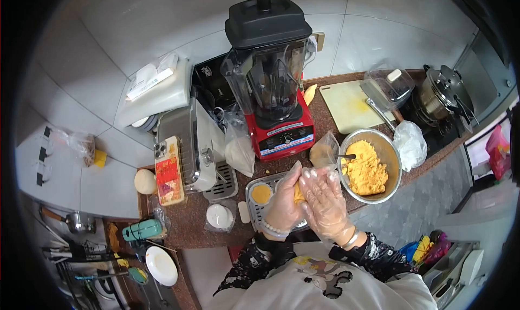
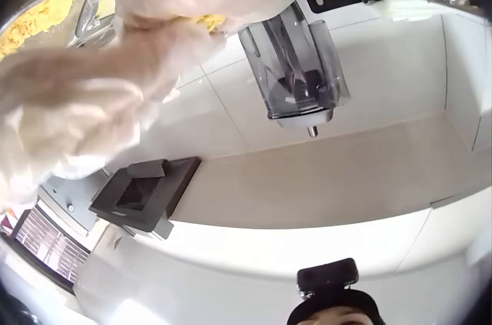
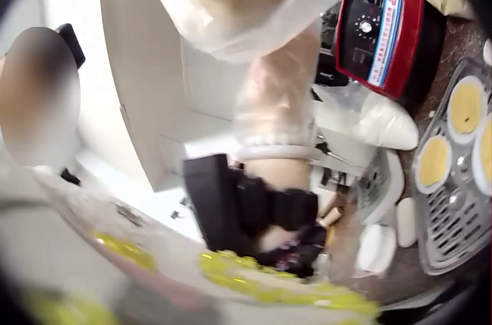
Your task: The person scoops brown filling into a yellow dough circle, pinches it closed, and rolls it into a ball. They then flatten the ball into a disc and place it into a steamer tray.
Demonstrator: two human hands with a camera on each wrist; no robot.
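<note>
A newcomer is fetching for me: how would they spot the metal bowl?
Find the red-based blender by the wall. To its right, in front of the pale cutting board, stands a round metal bowl. Unlike its neighbours, it holds lumpy yellow dough.

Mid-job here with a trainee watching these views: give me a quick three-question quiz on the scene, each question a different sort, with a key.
1. Multiple choice: what shows between the left hand and the right hand?
a) a phone
b) yellow dough
c) a white plate

2. True or false: in the head view, the metal bowl stands to the right of the red blender base.

3. Fill the gap: both hands are covered by clear plastic ____.

Key:
1. b
2. True
3. gloves
</note>
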